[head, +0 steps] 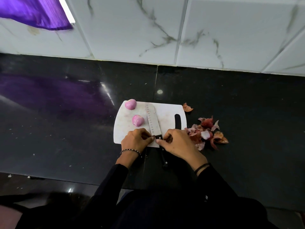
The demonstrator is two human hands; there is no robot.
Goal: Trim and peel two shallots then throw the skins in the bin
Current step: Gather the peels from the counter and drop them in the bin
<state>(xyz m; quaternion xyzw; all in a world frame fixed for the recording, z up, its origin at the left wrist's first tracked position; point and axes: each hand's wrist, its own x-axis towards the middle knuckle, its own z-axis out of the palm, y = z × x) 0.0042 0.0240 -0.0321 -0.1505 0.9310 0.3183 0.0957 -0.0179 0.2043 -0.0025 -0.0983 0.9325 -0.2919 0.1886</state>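
Two peeled shallots (138,120) lie at the cutting board's (166,113) 10 o'clock, skins (206,131) heaped off its 3 o'clock; at 6 o'clock the left hand (135,140) and right hand (179,143) curl fingers at the knife (152,119) handle, whether gripping it is unclear.

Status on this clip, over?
Left hand and right hand at knife handle, grip unclear. Far shallot and near shallot peeled, on board. Skins piled on counter right of board, not binned.

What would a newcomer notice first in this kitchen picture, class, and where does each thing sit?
Two peeled pink shallots sit on the left part of a white plastic cutting board, beside a long steel-bladed knife lying on it. A heap of reddish-brown papery skins lies on the glossy black counter just right of the board.
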